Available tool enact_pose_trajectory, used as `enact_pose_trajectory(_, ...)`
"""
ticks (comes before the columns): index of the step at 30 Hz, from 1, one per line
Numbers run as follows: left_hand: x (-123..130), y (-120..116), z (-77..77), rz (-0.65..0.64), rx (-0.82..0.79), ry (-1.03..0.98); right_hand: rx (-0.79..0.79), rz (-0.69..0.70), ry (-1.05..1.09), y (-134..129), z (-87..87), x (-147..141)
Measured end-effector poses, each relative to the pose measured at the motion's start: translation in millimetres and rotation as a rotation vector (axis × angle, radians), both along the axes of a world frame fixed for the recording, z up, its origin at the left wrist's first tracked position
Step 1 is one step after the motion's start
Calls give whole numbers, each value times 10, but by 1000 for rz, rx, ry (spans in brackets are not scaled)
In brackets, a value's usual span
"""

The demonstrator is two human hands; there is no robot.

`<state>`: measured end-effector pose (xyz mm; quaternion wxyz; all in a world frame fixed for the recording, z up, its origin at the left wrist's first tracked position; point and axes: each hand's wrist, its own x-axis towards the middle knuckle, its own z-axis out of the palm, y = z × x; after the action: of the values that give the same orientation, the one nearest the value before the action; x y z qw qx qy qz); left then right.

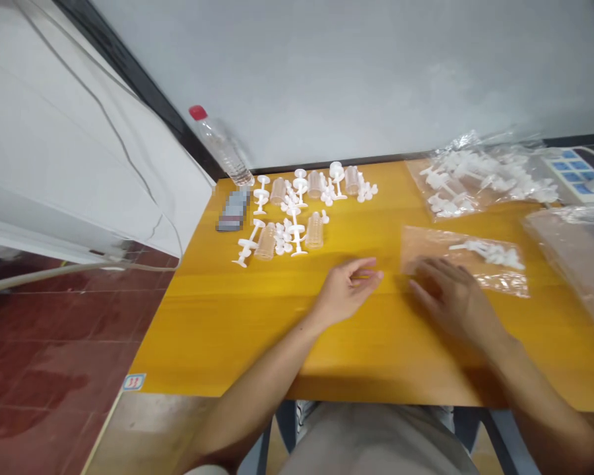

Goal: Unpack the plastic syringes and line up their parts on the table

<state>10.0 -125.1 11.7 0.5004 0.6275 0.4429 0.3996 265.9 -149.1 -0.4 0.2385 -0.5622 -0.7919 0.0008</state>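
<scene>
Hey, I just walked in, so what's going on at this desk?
A person's right hand is at the left end of a small clear bag with white parts in it; whether the fingers grip it, I can't tell. The left hand is over the yellow desk, with nothing visible in it. Beyond it, five clear tubes lie among more white pieces, three in back, two in front. A fuller bag lies farther back on the right.

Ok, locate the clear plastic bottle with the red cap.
In the head view, the red-capped clear bottle stands at the far left corner of the yellow table, just behind the pixelated grey rectangle.
</scene>
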Motion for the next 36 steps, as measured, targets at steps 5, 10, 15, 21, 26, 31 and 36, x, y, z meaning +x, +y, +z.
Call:
enact_pose_trajectory(5,162,-25,49,49,370,215,-66,165,181,-250,28,-413)
enact_pose_trajectory(10,-86,-130,65,-44,480,525,52,-10,121,-201,-41,-226)
enact_pose_trajectory(15,-464,-184,-18,-49,431,657,75,-60,134,-92,-149,60)
enact_pose_trajectory(21,-357,-118,-22,-70,480,778,41,-351,209,94,-143,251)
enact_pose_trajectory(26,-229,-15,-93,-106,482,616,-236,-481,478,164,-133,355)
enact_pose_trajectory(31,-221,12,-130,-70,693,435,-309,-547,673,136,-68,298)
enact_pose_trajectory(36,-233,-43,-97,-229,934,541,-328,-535,809,152,6,231)
